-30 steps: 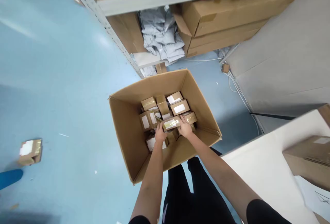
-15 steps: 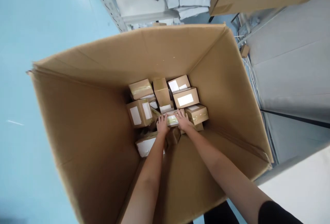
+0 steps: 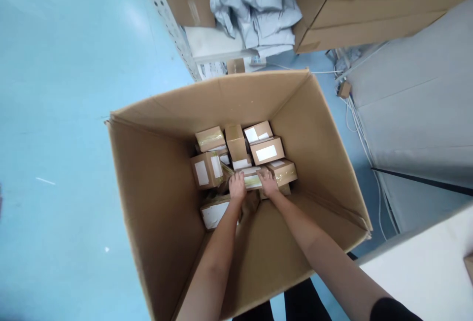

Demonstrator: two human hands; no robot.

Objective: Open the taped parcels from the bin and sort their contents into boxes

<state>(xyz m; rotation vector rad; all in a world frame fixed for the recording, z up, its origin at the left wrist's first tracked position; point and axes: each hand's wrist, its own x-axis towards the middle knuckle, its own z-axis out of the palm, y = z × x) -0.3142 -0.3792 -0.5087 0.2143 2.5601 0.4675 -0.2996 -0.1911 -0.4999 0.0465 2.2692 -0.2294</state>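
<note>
Both my arms reach down into a large, deep cardboard box. Between my hands is a small taped carton with a white label. My left hand grips its left end and my right hand its right end, fingers bent over the top. Around it lie several small brown cartons: a labelled carton to the left, a white-labelled carton above right, a taped carton beside my right hand, and a carton below my left wrist. The underside of the held carton is hidden.
Beyond the box's far rim stands a white shelf with grey plastic mailing bags and large cartons. Cables run along the blue floor by a grey panel on the right. A white surface is at lower right.
The view has shifted, so the large box appears smaller and more of the shelf and floor shows. My hands stay at the two ends of the same small carton.
</note>
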